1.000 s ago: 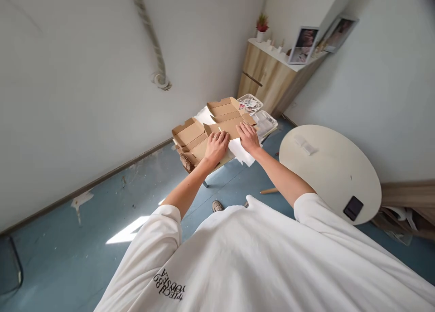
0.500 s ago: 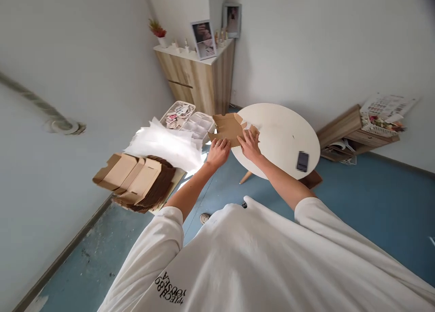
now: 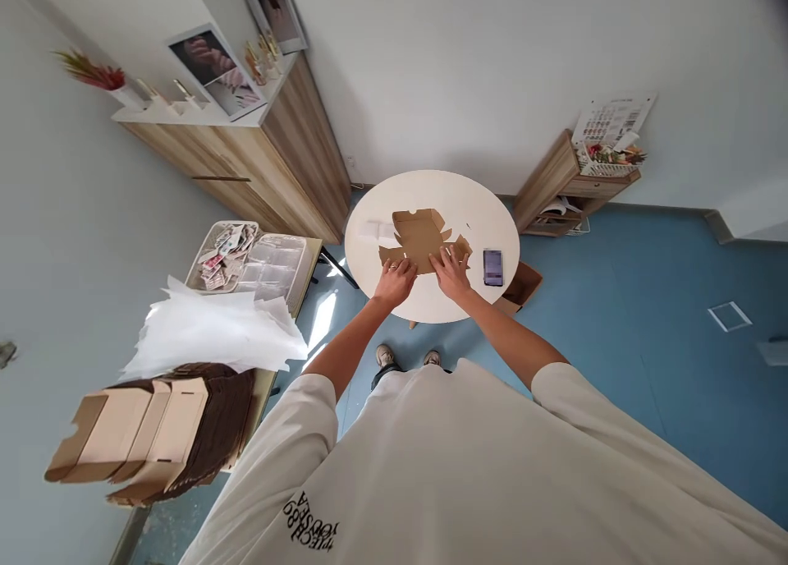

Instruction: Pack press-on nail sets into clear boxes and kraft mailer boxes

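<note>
An unfolded cardboard box (image 3: 422,235) with its flaps spread lies over the round white table (image 3: 394,189). At its near left edge, my left hand (image 3: 397,279) is closed on the card, fingers bent over the top. My right hand (image 3: 452,273) grips the near right part, its fingers somewhat apart on a side flap. Whether the thumbs reach beneath the card is hidden. Left of the box, a thin whitish clear packet (image 3: 377,230) rests on the table. A phone (image 3: 492,267) with a lit screen lies to the right.
On a side table at left are stacked flat cardboard boxes (image 3: 123,429), white sheets (image 3: 215,331), a basket of small cards (image 3: 225,253) and a tray of clear packets (image 3: 274,265). A wooden cabinet (image 3: 308,138) stands behind. An open carton (image 3: 523,286) sits under the table's right side.
My view has swung right and down toward the round table. Both hands have brought the cardboard box from the table's left edge over its middle, still holding it.
</note>
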Demonstrator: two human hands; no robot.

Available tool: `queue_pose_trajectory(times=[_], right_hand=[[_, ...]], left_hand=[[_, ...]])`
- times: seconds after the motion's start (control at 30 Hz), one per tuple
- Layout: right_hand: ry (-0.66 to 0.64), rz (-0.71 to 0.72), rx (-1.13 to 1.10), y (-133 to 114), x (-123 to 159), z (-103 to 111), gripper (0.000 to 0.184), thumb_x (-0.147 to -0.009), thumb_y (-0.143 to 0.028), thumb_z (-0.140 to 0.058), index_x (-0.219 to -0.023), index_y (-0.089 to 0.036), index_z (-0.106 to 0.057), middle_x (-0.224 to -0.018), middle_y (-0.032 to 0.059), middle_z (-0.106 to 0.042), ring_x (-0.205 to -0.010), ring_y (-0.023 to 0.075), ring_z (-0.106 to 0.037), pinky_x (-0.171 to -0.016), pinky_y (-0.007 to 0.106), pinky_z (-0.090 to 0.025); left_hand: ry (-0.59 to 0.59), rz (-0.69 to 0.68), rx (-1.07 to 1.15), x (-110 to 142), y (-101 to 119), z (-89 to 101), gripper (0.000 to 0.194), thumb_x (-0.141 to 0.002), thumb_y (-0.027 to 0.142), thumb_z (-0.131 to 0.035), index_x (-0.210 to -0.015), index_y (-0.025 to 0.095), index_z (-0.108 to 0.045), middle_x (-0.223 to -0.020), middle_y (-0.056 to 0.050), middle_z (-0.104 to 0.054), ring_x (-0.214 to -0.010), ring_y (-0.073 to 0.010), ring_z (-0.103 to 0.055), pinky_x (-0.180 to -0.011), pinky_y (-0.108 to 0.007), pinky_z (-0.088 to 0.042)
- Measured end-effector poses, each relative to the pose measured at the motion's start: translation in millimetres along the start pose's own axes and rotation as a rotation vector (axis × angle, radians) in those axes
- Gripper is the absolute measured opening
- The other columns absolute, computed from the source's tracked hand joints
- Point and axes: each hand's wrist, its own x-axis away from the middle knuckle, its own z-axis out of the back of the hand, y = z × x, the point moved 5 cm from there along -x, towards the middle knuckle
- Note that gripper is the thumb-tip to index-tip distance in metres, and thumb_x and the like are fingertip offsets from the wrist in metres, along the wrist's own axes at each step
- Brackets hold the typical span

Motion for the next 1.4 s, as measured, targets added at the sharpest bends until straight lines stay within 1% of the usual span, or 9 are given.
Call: queue_pose_trajectory(times=[0.2, 0.53, 0.63, 0.73, 0.83, 0.93, 1.07, 1.27, 1.4], right_hand=[[-0.092, -0.121, -0.006, 5.7, -3.6, -28.6, 0.068, -0.100, -0.022, -0.046, -0.168, -0.020, -0.040, -0.175, 0.0225, -0.031, -0.162, 0.0474, -0.018, -0.118, 0.087, -0.017], [-0.203, -0.271, -0.046, -19.8, -29.8, -78.0, 0.066, -0.100, -0.022, -0.046, -0.165, -0.021, -0.046, -0.173, 0.0229, -0.035, -0.162, 0.0476, -0.025, -0.118, 0.088, -0.018], [-0.246, -0.242, -0.074, -25.6, -30.9, -93.2, 0.062, -0.101, -0.027, -0.047, -0.162, -0.020, -0.052, -0.172, 0.0217, -0.038, -0.162, 0.0462, -0.026, -0.123, 0.084, -0.013], [-0.256, -0.142, -0.089, -31.1, -32.4, -107.1, 0.053, -0.104, -0.033, -0.045, -0.150, -0.016, -0.065, -0.170, 0.0208, -0.042, -0.163, 0.0412, -0.026, -0.131, 0.073, -0.008], [-0.319, -0.100, -0.130, -32.5, -33.2, -120.9, 0.052, -0.105, -0.043, -0.045, -0.138, -0.014, -0.073, -0.168, 0.0216, -0.045, -0.162, 0.0408, -0.029, -0.132, 0.068, -0.011], [-0.409, -0.154, -0.164, -27.7, -31.5, -129.3, 0.067, -0.103, -0.058, -0.047, -0.145, -0.011, -0.068, -0.169, 0.0245, -0.041, -0.161, 0.0453, -0.029, -0.130, 0.069, -0.015], [-0.481, -0.225, -0.164, -14.4, -25.5, -131.6, 0.084, -0.099, -0.069, -0.048, -0.157, -0.008, -0.054, -0.174, 0.0270, -0.031, -0.162, 0.0482, -0.023, -0.130, 0.069, -0.015], [-0.621, -0.228, -0.202, 4.1, -12.4, -143.9, 0.103, -0.092, -0.071, -0.061, -0.171, -0.014, -0.028, -0.179, 0.0260, -0.011, -0.165, 0.0499, -0.010, -0.128, 0.072, -0.015], [-0.604, -0.194, -0.226, 9.6, -4.8, -151.3, 0.100, -0.093, -0.061, -0.066, -0.172, -0.016, -0.025, -0.181, 0.0233, -0.005, -0.166, 0.0474, -0.007, -0.127, 0.069, -0.018]], left_hand=[[-0.102, -0.044, 0.060, -25.2, -20.1, -34.3, 0.040, -0.108, 0.031, -0.046, -0.142, 0.027, -0.067, -0.157, -0.014, -0.059, -0.145, -0.0336, -0.054, -0.126, -0.062, -0.033], [-0.316, -0.099, 0.103, -44.6, -76.0, -84.6, 0.041, -0.108, 0.033, -0.044, -0.141, 0.025, -0.068, -0.158, -0.013, -0.059, -0.145, -0.0344, -0.054, -0.124, -0.064, -0.033], [-0.389, -0.107, 0.107, -41.7, -86.1, -101.6, 0.043, -0.107, 0.035, -0.047, -0.144, 0.023, -0.065, -0.159, -0.015, -0.057, -0.147, -0.0360, -0.051, -0.123, -0.063, -0.034], [-0.458, -0.085, 0.105, -38.3, -93.4, -117.8, 0.047, -0.104, 0.034, -0.049, -0.148, 0.021, -0.061, -0.161, -0.016, -0.054, -0.149, -0.0374, -0.049, -0.121, -0.060, -0.037], [-0.539, -0.053, 0.105, -34.4, -97.4, -131.0, 0.053, -0.101, 0.030, -0.052, -0.153, 0.020, -0.056, -0.161, -0.018, -0.053, -0.149, -0.0385, -0.049, -0.118, -0.057, -0.041], [-0.600, -0.038, 0.126, -29.8, -96.8, -139.8, 0.056, -0.100, 0.033, -0.054, -0.154, 0.019, -0.053, -0.160, -0.020, -0.053, -0.146, -0.0402, -0.052, -0.115, -0.057, -0.043], [-0.593, -0.009, 0.122, -28.8, -93.8, -146.2, 0.058, -0.100, 0.035, -0.057, -0.155, 0.018, -0.052, -0.158, -0.023, -0.054, -0.141, -0.0411, -0.057, -0.116, -0.058, -0.042], [-0.646, 0.007, 0.057, -33.6, -91.5, -157.0, 0.085, -0.087, 0.043, -0.078, -0.162, 0.021, -0.043, -0.164, -0.024, -0.046, -0.148, -0.0469, -0.048, -0.119, -0.064, -0.037], [-0.632, 0.047, 0.061, -32.6, -95.3, -158.9, 0.085, -0.087, 0.039, -0.078, -0.163, 0.023, -0.043, -0.168, -0.022, -0.041, -0.149, -0.0472, -0.045, -0.118, -0.060, -0.040]])
